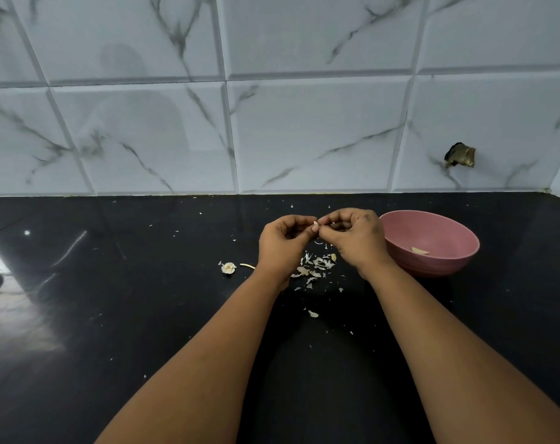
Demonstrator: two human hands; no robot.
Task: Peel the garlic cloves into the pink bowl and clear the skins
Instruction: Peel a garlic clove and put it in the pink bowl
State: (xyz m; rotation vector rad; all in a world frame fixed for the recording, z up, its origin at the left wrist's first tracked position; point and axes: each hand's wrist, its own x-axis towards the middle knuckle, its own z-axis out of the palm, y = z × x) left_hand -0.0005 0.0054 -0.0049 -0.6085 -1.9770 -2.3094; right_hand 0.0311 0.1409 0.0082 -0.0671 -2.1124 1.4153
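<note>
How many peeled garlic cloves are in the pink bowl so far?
1. A single pale peeled garlic clove lies at the bottom of the round pink bowl, toward its near side. The right hand covers the bowl's left edge, so another may be hidden.

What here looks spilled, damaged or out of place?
Garlic skins lie scattered over the black counter below the hands, not gathered. The wall tile at right has a broken hole.
</note>
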